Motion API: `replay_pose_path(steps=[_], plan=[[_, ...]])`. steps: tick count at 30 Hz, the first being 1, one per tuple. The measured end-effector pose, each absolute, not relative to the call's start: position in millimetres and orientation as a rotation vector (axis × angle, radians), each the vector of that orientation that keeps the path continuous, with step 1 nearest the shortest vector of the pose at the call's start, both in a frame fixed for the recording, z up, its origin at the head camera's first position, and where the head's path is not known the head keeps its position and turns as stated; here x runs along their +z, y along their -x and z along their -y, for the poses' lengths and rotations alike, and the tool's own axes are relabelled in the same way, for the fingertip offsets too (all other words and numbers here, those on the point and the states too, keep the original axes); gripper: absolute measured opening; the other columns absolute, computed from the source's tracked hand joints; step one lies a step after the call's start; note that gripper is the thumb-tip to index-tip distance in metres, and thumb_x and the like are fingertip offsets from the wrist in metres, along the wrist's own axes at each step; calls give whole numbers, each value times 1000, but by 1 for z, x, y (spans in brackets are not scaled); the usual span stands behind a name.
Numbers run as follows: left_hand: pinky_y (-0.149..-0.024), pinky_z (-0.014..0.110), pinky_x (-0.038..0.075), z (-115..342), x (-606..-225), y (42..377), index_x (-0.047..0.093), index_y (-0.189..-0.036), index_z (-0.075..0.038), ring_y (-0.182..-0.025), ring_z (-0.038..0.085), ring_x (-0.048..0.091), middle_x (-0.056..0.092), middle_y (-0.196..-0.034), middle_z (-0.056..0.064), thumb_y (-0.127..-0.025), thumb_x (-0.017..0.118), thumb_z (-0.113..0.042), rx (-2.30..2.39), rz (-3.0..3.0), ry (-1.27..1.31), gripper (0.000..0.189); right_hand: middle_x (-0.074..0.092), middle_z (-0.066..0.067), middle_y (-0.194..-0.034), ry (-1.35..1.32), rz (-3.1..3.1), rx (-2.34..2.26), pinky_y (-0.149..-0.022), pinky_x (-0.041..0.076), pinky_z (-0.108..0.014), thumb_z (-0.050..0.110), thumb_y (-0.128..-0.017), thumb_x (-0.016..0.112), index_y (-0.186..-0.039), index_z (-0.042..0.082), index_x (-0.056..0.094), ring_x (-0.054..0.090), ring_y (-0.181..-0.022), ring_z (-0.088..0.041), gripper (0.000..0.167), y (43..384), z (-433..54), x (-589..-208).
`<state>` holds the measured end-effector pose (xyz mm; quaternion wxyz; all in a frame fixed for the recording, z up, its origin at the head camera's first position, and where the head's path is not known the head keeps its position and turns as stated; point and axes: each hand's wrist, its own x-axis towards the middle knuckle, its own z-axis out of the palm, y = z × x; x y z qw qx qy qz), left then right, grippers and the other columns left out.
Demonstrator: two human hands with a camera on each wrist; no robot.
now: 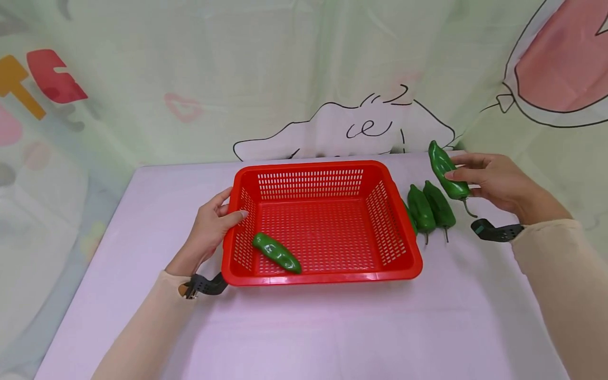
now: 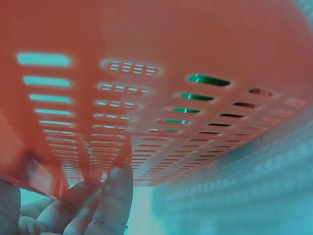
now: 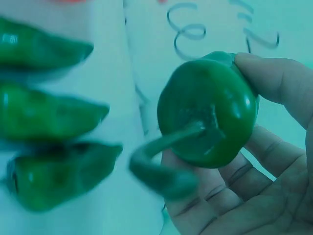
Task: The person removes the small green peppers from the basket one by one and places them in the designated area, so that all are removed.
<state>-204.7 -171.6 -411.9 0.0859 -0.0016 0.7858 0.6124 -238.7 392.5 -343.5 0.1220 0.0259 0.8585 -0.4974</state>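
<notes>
A red plastic basket [image 1: 323,278] with slotted walls stands on the table. My left hand [image 1: 207,230] grips its left rim, thumb over the edge and the other fingers outside the wall. In the left wrist view those fingers lie under the slotted basket wall [image 2: 220,34], and green shows through some slots. One green pepper [image 1: 277,253] lies inside, near the basket's front left corner. Right of the basket, my right hand [image 1: 505,182] holds another green pepper [image 1: 444,169] between thumb and fingers, its curved stem pointing down. The right wrist view shows this pepper [image 3: 210,112] stem end first.
Beside the basket's right wall lie two green peppers [image 1: 438,205] and a third [image 1: 411,219], partly hidden behind the rim. A pale cloth covers the table [image 1: 304,327]. Behind it hangs a printed curtain [image 1: 285,68] with drawings, meeting the table's back edge.
</notes>
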Motion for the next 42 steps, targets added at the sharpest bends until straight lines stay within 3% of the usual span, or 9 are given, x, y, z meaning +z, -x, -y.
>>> replay_pose_path(steps=[3, 7, 10, 18, 26, 35, 39, 42], plan=[[-82, 42, 64, 171, -412, 205, 29, -166, -19, -111, 38, 73, 63, -138, 23, -101, 68, -15, 1825, -2343, 3, 75, 63, 24, -101, -128, -2494, -1423, -80, 60, -21, 34, -103, 66, -145, 13, 48, 66, -93, -1, 49, 239, -405, -349], [-81, 41, 64, 170, -413, 206, 30, -166, -18, -111, 38, 73, 64, -138, 23, -101, 68, -15, 1823, -2344, 0, 75, 61, 26, -99, -183, -2485, -1405, -80, 59, -22, 37, -103, 66, -151, 6, 38, 66, -92, 1, 63, 240, -420, -359], [-81, 41, 64, 171, -413, 206, 30, -166, -18, -111, 38, 73, 64, -138, 23, -101, 68, -15, 1820, -2347, 2, 75, 62, 26, -97, -219, -2479, -1409, -79, 59, -22, 39, -101, 68, -147, 10, 41, 66, -91, 1, 61, 241, -429, -368], [-81, 41, 64, 172, -413, 206, 30, -166, -20, -110, 36, 74, 64, -138, 23, -101, 68, -15, 1820, -2341, 11, 75, 60, 24, -94, -251, -2481, -1361, -75, 59, -23, 36, -104, 65, -157, -8, 26, 64, -87, 3, 80, 239, -438, -383], [-81, 42, 64, 171, -413, 206, 30, -166, -20, -110, 37, 73, 63, -138, 23, -101, 67, -15, 1819, -2340, 5, 75, 60, 21, -92, -315, -2476, -1360, -76, 60, -24, 36, -103, 66, -152, -7, 34, 62, -85, 1, 72, 239, -445, -398], [-81, 42, 64, 172, -415, 207, 30, -165, -19, -110, 38, 73, 64, -137, 24, -101, 67, -15, 1828, -2340, -12, 74, 57, 19, -95, -334, -2477, -1311, -77, 60, -24, 39, -102, 66, -155, -11, 28, 60, -86, 3, 82, 241, -448, -414], [-80, 42, 64, 172, -415, 207, 30, -165, -19, -110, 38, 73, 64, -137, 24, -101, 67, -15, 1827, -2342, -13, 74, 56, 15, -103, -359, -2460, -1292, -78, 59, -23, 41, -103, 65, -156, -10, 28, 59, -87, 3, 83, 241, -451, -420], [-80, 42, 64, 172, -415, 207, 30, -165, -19, -110, 38, 73, 64, -137, 24, -101, 67, -15, 1827, -2341, -9, 74, 55, 0, -119, -362, -2455, -1264, -79, 59, -22, 41, -104, 63, -157, -11, 26, 57, -88, 4, 83, 240, -451, -424]])
